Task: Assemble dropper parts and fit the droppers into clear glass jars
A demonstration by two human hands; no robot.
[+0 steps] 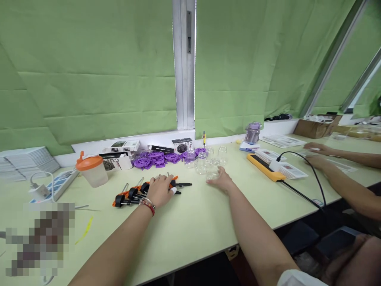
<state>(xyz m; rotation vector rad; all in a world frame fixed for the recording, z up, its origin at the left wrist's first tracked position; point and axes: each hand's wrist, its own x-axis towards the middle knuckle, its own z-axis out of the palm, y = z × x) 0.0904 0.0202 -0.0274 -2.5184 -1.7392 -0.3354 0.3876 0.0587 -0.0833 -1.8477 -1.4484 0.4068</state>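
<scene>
Head: left fingers (166, 183) flat on screwdrivers (139, 194).

Purple discs (154, 158), an orange-lidded cup (91, 170), a yellow power strip (263, 167), green blinds (89, 71).

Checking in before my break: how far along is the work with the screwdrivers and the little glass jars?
Early, by the look of it. Laid out: purple discs heaped by the wall, empty glass jars clustered together. In hand: left hand rests on the screwdriver set; right hand touches the nearest jar. No jar shows anything inside.
</scene>
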